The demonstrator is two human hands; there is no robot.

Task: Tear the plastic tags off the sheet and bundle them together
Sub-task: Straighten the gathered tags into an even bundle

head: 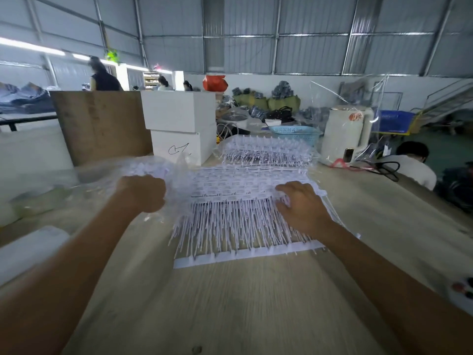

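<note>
A white sheet of plastic tags [230, 198] lies flat on the wooden table [256, 303], its thin stems running toward me to a white strip [245, 254] at the near edge. My left hand [142, 194] is curled into a fist at the sheet's left edge and grips a bunch of white tags [151, 169] that stick out beyond it. My right hand [300, 206] lies over the sheet's right side, fingers bent down onto the tags. The picture is blurred, so the fingertips are hard to make out.
More tag sheets [266, 152] are stacked behind. Clear plastic wrap [102, 180] spreads at the left. White boxes [179, 124], a brown board [102, 124], a blue basket [294, 133] and a white kettle [345, 134] stand at the back. A person [412, 162] sits at the right.
</note>
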